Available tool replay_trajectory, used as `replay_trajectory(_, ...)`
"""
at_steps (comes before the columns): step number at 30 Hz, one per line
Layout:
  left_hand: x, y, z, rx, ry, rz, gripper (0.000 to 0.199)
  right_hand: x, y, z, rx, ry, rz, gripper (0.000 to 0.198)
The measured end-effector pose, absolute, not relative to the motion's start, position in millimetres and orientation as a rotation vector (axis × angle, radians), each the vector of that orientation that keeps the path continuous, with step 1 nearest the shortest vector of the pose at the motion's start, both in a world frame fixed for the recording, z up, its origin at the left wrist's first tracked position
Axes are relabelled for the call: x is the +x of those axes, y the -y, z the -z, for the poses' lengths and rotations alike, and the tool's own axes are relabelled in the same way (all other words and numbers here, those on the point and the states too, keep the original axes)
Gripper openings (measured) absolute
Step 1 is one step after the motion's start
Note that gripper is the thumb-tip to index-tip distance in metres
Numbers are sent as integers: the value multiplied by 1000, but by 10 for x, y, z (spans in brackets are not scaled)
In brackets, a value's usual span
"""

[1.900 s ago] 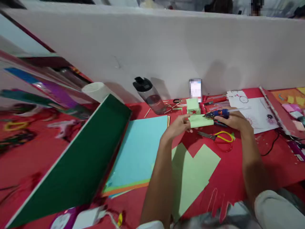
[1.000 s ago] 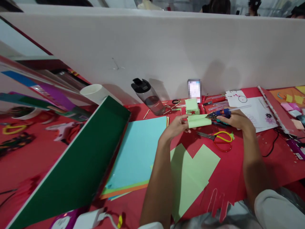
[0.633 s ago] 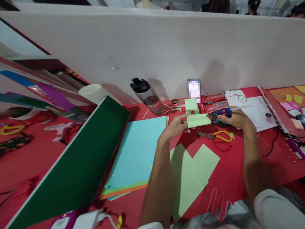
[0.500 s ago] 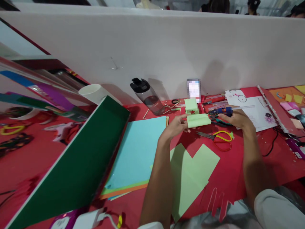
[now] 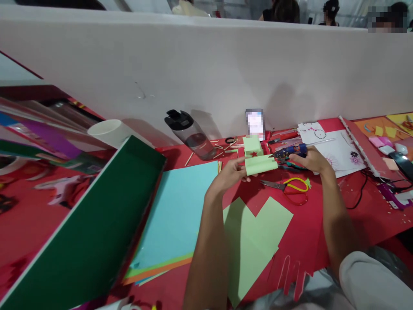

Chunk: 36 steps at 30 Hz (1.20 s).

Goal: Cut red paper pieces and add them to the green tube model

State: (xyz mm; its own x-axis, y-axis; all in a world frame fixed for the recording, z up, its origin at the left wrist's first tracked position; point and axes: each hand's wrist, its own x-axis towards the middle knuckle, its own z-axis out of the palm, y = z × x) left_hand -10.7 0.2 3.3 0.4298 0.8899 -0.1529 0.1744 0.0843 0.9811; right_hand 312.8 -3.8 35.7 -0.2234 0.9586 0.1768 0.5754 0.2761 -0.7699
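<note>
All positions were referenced to the scissors [image 5: 287, 185], which lay with partly parted blades on the red bench [image 5: 371, 226]. Well to the left of the scissors lay a pink glue gun [image 5: 60, 189]. Closer on that side, a dark green panel [image 5: 93, 224] extended diagonally, and farther back than the scissors a white cylinder [image 5: 106, 130] stood beyond it. A paper stack [image 5: 174, 204] with a blue top sheet lay left of the scissors; a dark-lidded bottle [image 5: 195, 140] was left of and behind them. The left hand [image 5: 230, 174], also left of the scissors, had its fingers pinching the left end of a pale green paper piece [image 5: 262, 165], which was located behind and slightly left of the scissors. A green box [image 5: 252, 146] bearing a red star and a phone [image 5: 255, 122] were farther behind on that side. A notched light green sheet [image 5: 254, 243] lay in front and left. The right hand [image 5: 312, 160], behind and right of the scissors, had its fingers closed around a blue glue gun [image 5: 292, 150]; its nozzle pointed left at the piece's upper edge, contact indeterminable. Right of the scissors lay white printed sheets [image 5: 338, 148] and, farther out, a purple power strip [image 5: 391, 197].
</note>
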Motion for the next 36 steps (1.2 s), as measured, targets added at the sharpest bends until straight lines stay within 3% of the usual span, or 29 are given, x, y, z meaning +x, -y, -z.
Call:
replay_trajectory(7, -134, 12, -70, 1400, -1056, -710, 63, 3083, -64, -67, -1210, 1370, -1214, 71)
replay_trajectory(12, -151, 12, -64, 1394, -1065, -729, 61, 3173, -51, 6, -1154, 1266, -1330, 58)
replay_trajectory(16, -141, 9, -66, 1396, -1064, -721, 63, 3322, -111, 27, -1258, 1221, -1122, 40)
replay_trajectory(26, -98, 20, -101, 1418, -1057, -703, 63, 3965, -174, 84, -1945, 1372, -618, 27)
replay_trajectory(29, -90, 14, -94, 1398, -1061, -700, 66, 4066, -152, 97, -2236, 1458, -357, 32)
replay_trajectory(36, -83, 27, -98, 1417, -1036, -695, 59, 4020, -158, 218, -2486, 1550, -218, 46)
